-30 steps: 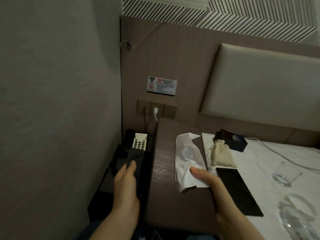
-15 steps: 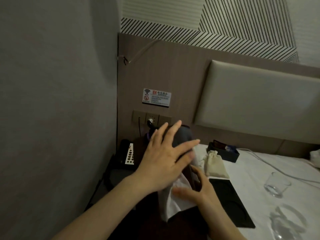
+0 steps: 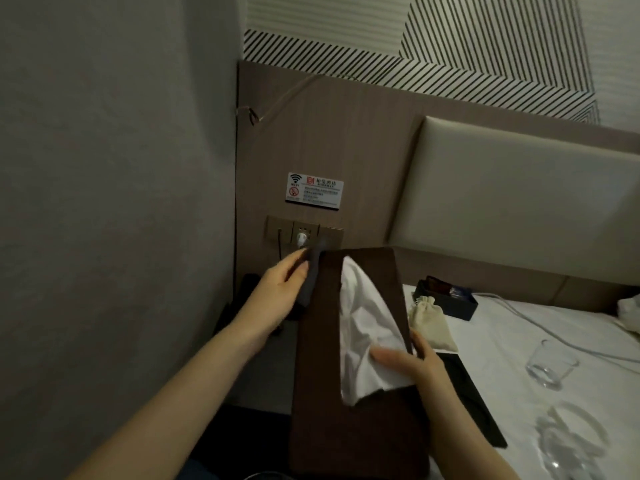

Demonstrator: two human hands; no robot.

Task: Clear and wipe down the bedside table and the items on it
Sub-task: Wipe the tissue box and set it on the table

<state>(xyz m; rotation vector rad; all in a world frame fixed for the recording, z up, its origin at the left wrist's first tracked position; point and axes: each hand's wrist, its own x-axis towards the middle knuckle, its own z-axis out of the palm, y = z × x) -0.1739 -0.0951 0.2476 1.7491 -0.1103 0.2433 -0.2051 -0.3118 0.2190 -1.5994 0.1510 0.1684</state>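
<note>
Head view: brown tissue box, white tissue protruding.

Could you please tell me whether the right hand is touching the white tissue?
Touching. The head view shows the right hand with its thumb lying across the white tissue, pressing it against the brown tissue box.

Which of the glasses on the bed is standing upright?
The clear tumbler farther from the camera stands upright; the other glass, nearer the bottom edge, lies on its side.
</note>
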